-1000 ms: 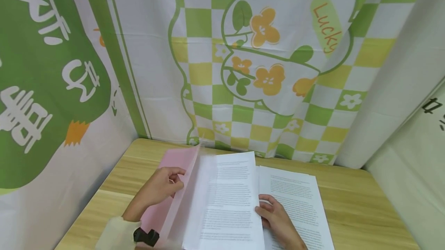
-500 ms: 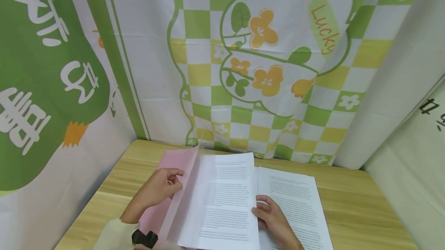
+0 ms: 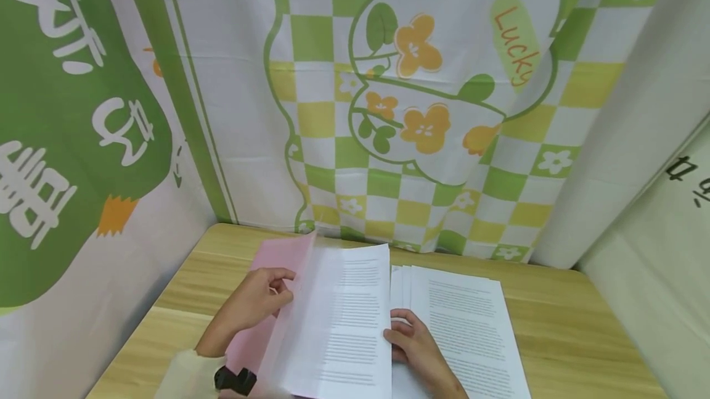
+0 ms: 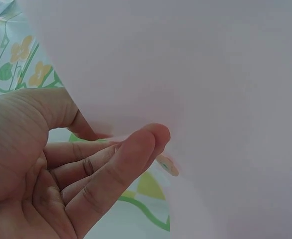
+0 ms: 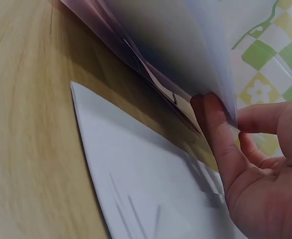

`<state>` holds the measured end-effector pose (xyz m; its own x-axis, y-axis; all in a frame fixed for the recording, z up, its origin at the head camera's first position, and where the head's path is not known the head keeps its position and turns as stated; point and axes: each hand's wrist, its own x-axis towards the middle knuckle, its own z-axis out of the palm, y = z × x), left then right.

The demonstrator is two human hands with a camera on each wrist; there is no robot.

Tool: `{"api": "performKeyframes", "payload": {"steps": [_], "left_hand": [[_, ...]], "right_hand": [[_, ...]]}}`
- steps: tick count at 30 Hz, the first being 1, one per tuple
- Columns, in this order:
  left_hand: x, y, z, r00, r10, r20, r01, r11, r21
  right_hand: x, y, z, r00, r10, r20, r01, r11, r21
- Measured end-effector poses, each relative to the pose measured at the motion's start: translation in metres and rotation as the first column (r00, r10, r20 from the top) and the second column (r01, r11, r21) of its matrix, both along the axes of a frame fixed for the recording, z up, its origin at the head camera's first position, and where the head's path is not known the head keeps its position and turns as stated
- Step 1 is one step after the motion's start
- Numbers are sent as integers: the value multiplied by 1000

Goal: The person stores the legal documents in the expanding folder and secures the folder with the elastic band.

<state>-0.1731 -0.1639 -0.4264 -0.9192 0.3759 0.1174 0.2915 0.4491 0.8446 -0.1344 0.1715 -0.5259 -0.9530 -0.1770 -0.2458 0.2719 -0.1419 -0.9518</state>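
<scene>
A pink translucent folder (image 3: 266,325) lies spread on the table, its front cover (image 4: 211,99) raised. My left hand (image 3: 263,297) pinches that cover's edge between thumb and fingers. Printed sheets (image 3: 355,331) lean partly behind the see-through cover, so their left portion shows pale through it. My right hand (image 3: 416,343) grips the sheets' right edge, thumb in front and fingers behind. In the right wrist view the held sheets (image 5: 186,40) stand raised above the table. Under and to the right of my right hand lies a stack of printed paper (image 3: 466,312).
The wooden table (image 3: 577,331) stretches to the right of the stack and to the left of the folder. A green and white checked curtain (image 3: 355,152) hangs behind its far edge. Fabric also covers the left and right sides.
My right hand has moved left with the sheets, which reach further behind the folder's cover. More of the paper stack shows on the right. My left hand stays nearly still.
</scene>
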Motion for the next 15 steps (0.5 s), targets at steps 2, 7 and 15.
{"api": "performKeyframes", "payload": {"steps": [2, 7, 15], "left_hand": [[0, 0, 0, 1000, 2, 1, -2, 1000, -7], [0, 1, 0, 1000, 8, -1, -8, 1000, -26], [1, 1, 2, 1000, 10, -9, -10, 999, -42]], "right_hand": [[-1, -3, -1, 1000, 20, 11, -20, 1000, -8], [-4, -8, -1, 998, 48, 33, -49, 999, 11], [-8, -13, 1, 996, 84, 40, -86, 995, 44]]}}
